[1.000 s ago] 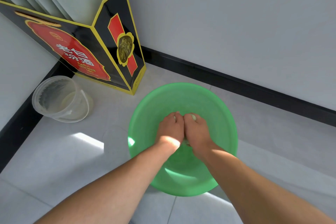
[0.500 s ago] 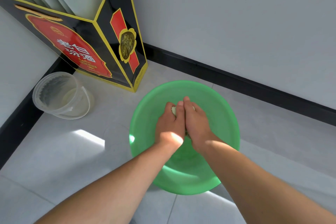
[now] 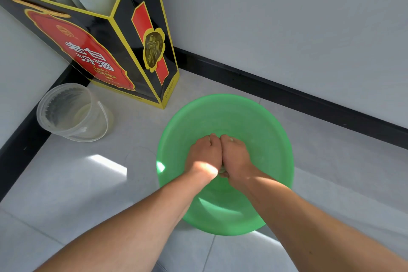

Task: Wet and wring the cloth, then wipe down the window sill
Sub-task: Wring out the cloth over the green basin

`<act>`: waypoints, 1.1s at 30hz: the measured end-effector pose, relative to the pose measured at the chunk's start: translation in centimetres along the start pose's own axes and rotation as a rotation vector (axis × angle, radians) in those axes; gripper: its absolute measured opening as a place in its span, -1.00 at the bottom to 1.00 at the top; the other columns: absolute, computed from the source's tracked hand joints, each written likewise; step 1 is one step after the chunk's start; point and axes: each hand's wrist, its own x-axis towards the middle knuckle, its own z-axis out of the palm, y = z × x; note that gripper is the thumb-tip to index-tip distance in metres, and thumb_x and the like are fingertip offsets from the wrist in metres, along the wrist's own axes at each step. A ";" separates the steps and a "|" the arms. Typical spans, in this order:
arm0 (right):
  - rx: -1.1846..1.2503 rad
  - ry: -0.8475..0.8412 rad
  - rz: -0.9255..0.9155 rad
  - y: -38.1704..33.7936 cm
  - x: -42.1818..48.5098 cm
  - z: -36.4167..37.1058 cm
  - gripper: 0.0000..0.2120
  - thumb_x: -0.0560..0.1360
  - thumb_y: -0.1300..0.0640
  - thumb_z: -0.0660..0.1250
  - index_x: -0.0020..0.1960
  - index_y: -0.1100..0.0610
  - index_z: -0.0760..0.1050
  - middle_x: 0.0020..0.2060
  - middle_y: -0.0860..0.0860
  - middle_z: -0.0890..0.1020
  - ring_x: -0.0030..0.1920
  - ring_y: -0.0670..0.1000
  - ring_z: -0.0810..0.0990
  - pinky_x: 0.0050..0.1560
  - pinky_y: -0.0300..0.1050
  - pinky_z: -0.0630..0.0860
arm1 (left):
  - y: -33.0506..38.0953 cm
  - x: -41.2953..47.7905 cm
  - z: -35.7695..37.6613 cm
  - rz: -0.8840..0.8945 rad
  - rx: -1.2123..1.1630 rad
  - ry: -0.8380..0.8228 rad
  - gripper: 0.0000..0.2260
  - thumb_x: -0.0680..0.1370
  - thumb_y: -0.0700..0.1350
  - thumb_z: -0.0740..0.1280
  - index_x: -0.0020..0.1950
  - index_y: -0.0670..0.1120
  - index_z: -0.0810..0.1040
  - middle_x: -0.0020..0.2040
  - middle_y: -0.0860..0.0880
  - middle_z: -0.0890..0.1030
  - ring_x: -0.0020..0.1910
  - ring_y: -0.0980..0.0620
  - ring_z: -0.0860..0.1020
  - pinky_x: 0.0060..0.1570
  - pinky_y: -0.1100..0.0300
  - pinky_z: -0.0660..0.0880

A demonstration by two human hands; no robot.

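A round green basin [image 3: 271, 130] stands on the tiled floor. My left hand [image 3: 204, 154] and my right hand [image 3: 235, 155] are pressed side by side inside it, both closed into fists. The cloth [image 3: 221, 170] is almost wholly hidden in them; only a pale scrap shows between the heels of the hands and at the right fingertips. I cannot make out water in the basin.
A clear plastic bucket [image 3: 72, 112] with a handle stands to the left by the black skirting. A tall black, red and yellow box [image 3: 123, 51] leans in the corner behind the basin. Grey walls [image 3: 287, 17] with black skirting close the back and left.
Half a second ago my fingers reached forward over the cloth; now both hands are curled back into tight fists on it, close together. The basin has not moved.
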 end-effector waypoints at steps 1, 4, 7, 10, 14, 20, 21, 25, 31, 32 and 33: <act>-0.004 0.011 -0.006 0.0 0.0 0.0 -0.83 0.61 0.07 0.20 -0.14 0.06 0.46 -0.25 0.03 0.56 -0.30 0.03 0.53 -0.21 -0.09 0.52 | -0.1 0.0 0.0 -0.004 -0.004 -0.002 -0.62 0.67 -0.11 0.06 -0.09 -0.30 0.56 0.07 -0.36 0.61 0.05 -0.31 0.53 -0.05 0.01 0.38; 0.003 0.043 -0.022 0.2 0.1 0.1 -0.78 0.62 0.11 0.18 -0.19 0.09 0.43 -0.29 0.04 0.52 -0.34 0.02 0.49 -0.26 -0.15 0.47 | -0.1 -0.2 -0.1 -0.008 -0.012 0.009 -0.66 0.65 -0.14 0.08 -0.28 -0.17 0.44 0.01 -0.35 0.61 -0.09 -0.25 0.50 -0.14 0.04 0.32; 0.010 0.062 -0.025 0.3 0.2 0.5 -0.78 0.61 0.15 0.17 -0.21 0.12 0.42 -0.31 0.06 0.50 -0.33 0.06 0.47 -0.25 -0.12 0.46 | -0.3 -0.1 -0.3 0.000 0.047 -0.013 -0.68 0.65 -0.17 0.08 -0.24 -0.21 0.46 0.01 -0.34 0.60 -0.06 -0.26 0.51 -0.19 0.09 0.24; 0.046 0.128 -0.038 0.1 0.5 0.6 -0.72 0.55 0.28 0.16 -0.33 0.15 0.36 -0.39 0.11 0.41 -0.32 0.07 0.39 -0.32 -0.09 0.34 | -0.2 -0.3 -0.4 0.017 0.003 -0.033 -0.70 0.66 -0.18 0.09 -0.15 -0.29 0.49 0.03 -0.37 0.59 0.04 -0.30 0.53 -0.12 0.00 0.32; -0.058 0.125 -0.186 -0.7 -0.2 -0.8 -0.74 0.62 0.08 0.24 -0.20 0.15 0.51 -0.38 0.01 0.53 -0.35 0.02 0.49 -0.38 -0.20 0.37 | 0.5 -0.3 -1.3 -0.032 -0.257 -0.112 -0.75 0.64 0.04 0.21 0.05 -0.15 0.48 -0.05 -0.16 0.59 -0.11 -0.13 0.56 -0.21 0.11 0.46; -0.149 0.023 -0.238 -2.5 -3.6 -3.2 -0.86 0.58 -0.02 0.35 0.10 0.00 0.50 -0.07 0.07 0.65 -0.17 0.04 0.67 -0.29 -0.02 0.66 | 0.9 -1.4 -5.9 -0.115 -0.538 -0.224 -0.71 0.52 -0.03 0.44 0.15 -0.14 0.54 -0.03 -0.06 0.70 -0.16 0.01 0.67 -0.33 0.29 0.56; -0.156 0.004 -0.235 -2.7 -4.3 -3.3 -0.84 0.56 0.00 0.38 0.12 -0.04 0.51 -0.05 0.05 0.66 -0.15 0.04 0.69 -0.25 0.02 0.68 | 0.9 -2.0 -6.3 -0.100 -0.555 -0.232 -0.75 0.52 -0.06 0.45 0.13 -0.14 0.58 -0.03 -0.07 0.72 -0.12 0.00 0.69 -0.26 0.29 0.57; -0.143 -0.076 -0.222 -4.7 -7.1 -3.7 -0.71 0.53 0.10 0.44 0.23 -0.07 0.53 -0.02 -0.01 0.65 -0.14 -0.02 0.68 -0.22 0.04 0.68 | 1.4 -4.4 -8.6 -0.061 -0.526 -0.213 -0.69 0.49 -0.06 0.49 0.17 -0.06 0.50 -0.08 -0.08 0.72 -0.18 0.05 0.67 -0.22 0.23 0.55; -0.238 0.006 -0.381 -8.1 -12.3 -3.3 -0.78 0.52 0.12 0.46 0.15 0.01 0.56 -0.23 0.00 0.61 -0.44 -0.14 0.54 -0.46 -0.19 0.51 | 4.1 -8.8 -12.0 0.045 -0.343 -0.080 -0.54 0.29 0.24 0.50 0.01 0.06 0.41 -0.11 -0.06 0.64 -0.16 -0.04 0.61 -0.10 -0.01 0.55; -0.207 0.007 -0.391 -8.9 -13.4 -3.2 -0.79 0.52 0.12 0.46 0.13 -0.01 0.57 -0.22 -0.01 0.62 -0.41 -0.13 0.55 -0.46 -0.15 0.52 | 5.0 -9.6 -12.7 0.035 -0.366 -0.070 -0.53 0.28 0.25 0.49 0.02 0.06 0.42 -0.11 -0.08 0.65 -0.14 -0.07 0.63 -0.07 -0.04 0.56; -0.174 0.010 -0.389 -9.9 -14.6 -3.2 -0.79 0.51 0.12 0.47 0.12 -0.02 0.57 -0.22 -0.03 0.62 -0.37 -0.11 0.57 -0.44 -0.10 0.55 | 6.1 -10.5 -13.6 0.018 -0.408 -0.075 -0.53 0.29 0.22 0.50 0.04 0.05 0.43 -0.10 -0.08 0.67 -0.11 -0.08 0.65 -0.04 -0.07 0.58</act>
